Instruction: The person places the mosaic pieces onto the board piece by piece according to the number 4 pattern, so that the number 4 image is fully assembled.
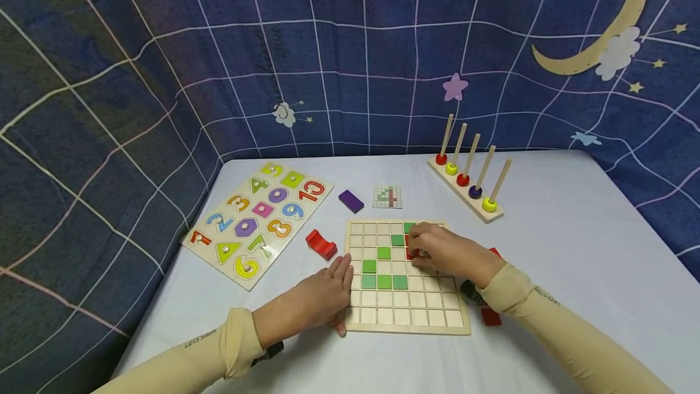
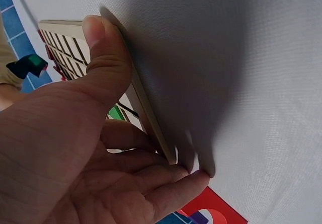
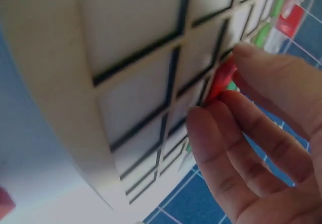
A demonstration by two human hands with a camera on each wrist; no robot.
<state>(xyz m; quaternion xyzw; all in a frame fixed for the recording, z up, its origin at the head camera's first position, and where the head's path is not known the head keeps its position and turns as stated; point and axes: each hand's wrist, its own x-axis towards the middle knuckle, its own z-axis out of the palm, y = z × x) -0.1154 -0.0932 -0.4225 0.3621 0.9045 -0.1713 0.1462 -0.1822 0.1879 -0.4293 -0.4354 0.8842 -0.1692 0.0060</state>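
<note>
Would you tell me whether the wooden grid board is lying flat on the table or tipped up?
Flat. The grid board rests level on the white table, with the left hand against its left edge.

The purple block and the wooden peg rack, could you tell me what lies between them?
A small pattern card lies on the table between the purple block and the peg rack, seen in the head view.
</note>
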